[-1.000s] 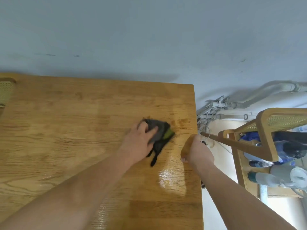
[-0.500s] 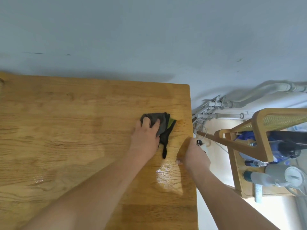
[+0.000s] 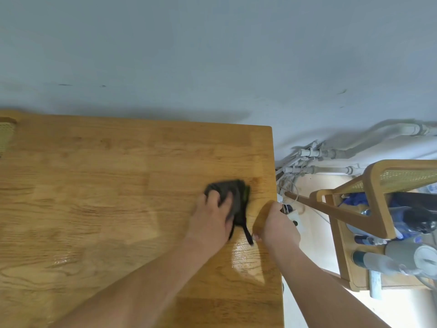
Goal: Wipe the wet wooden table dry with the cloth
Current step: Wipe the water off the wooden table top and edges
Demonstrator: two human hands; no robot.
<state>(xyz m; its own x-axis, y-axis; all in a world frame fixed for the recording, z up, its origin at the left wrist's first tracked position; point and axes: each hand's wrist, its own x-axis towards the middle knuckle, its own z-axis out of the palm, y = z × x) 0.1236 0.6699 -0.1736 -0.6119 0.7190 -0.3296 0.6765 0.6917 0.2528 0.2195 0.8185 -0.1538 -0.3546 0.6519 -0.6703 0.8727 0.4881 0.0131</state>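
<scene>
The wooden table (image 3: 94,185) fills the lower left of the head view. My left hand (image 3: 212,218) presses down on a dark grey cloth with a green patch (image 3: 237,192), near the table's right edge. Its fingers are spread on the cloth, which is blurred by motion, and a dark strap of the cloth trails toward me. A shiny wet patch (image 3: 246,259) lies just below the cloth. My right hand (image 3: 276,223) grips the table's right edge, thumb on top and fingers curled over the side.
A pale wall (image 3: 212,55) runs behind the table. Right of the table stands a wooden chair with a cane back (image 3: 378,185), with bottles and other items (image 3: 378,261) on it. Grey pipes (image 3: 331,152) run along the wall base. Another cane chair back (image 3: 6,136) shows at far left.
My left hand slid the cloth away from me, then back toward me over the wet area. My right hand stayed on the table edge.
</scene>
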